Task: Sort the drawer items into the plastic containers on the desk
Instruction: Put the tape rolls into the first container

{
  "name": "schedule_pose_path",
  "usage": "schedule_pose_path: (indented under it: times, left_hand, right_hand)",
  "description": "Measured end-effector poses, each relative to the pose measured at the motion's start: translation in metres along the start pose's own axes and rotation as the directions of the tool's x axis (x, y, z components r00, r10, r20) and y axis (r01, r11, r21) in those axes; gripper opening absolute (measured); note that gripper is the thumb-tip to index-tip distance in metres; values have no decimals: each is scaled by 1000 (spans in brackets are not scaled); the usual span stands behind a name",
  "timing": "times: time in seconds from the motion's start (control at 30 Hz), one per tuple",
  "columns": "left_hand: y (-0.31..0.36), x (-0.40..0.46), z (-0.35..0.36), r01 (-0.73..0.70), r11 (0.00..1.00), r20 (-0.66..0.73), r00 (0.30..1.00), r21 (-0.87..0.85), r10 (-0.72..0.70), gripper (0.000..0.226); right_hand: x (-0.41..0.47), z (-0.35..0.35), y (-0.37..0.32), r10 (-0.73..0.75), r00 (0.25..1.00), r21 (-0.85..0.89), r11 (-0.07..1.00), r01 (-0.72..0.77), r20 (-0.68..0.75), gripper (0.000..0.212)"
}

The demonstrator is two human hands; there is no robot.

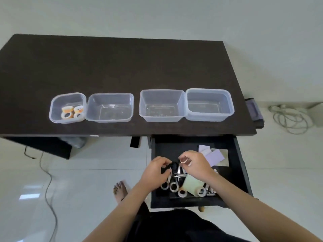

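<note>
The dark drawer [242, 165] stands pulled out under the desk's right end. My left hand [154, 171] curls over a small black item [173, 166] at the drawer's left side. My right hand [195, 165] pinches a small pale ring-shaped piece [185, 161] just above the clutter. Below the hands lie scissors [175, 179], loose tape rolls [182, 193], a green note pad [192, 184] and purple notes [215, 156]. On the desk [104, 67] stand several clear containers in a row. The leftmost container [52, 109] holds tape rolls [71, 112]. The other containers [90, 105] [143, 105] [190, 102] look bare.
A dark purple object [254, 110] hangs off the desk's right edge. A coiled white cable [290, 119] lies on the floor to the right, and a dark cable [49, 189] runs along the floor on the left. My bare foot [120, 189] stands beside the drawer.
</note>
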State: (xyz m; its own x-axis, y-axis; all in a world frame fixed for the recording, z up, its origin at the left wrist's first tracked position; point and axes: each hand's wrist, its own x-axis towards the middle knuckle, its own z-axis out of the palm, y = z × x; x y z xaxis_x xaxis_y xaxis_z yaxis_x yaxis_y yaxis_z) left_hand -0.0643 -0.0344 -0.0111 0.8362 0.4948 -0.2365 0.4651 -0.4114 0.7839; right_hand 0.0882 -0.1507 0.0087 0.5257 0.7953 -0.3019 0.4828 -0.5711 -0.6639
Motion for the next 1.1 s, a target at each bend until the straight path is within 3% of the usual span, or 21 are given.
schedule_pose_path:
  times: [0.17,0.27,0.4,0.53,0.63,0.83,1.1]
  left_hand:
    - [-8,-8,47,189,964,228,946,188,-229,35]
    - [-11,-7,59,240,922,215,926,305,-312,35]
    - [-5,7,65,281,850,245,875,445,-417,40]
    - [-1,17,72,233,762,331,796,605,-506,43]
    - [-8,17,81,237,772,355,783,589,-511,44]
    - [-18,14,92,298,798,290,818,524,-496,32]
    - [-22,17,95,361,825,229,842,435,-489,15]
  right_hand:
    - [-28,6,54,102,964,-90,993,-82,245,20]
    - [-32,9,76,168,919,-148,981,-122,356,23]
    - [-30,7,99,237,891,-194,966,-172,387,22]
    - [-30,7,112,312,849,-228,946,-233,426,30]
    - [-33,14,115,296,840,-260,946,-193,455,36]
    - [-28,32,105,277,847,-272,948,-164,453,31]
    - [-25,44,102,273,888,-303,939,-162,370,15]
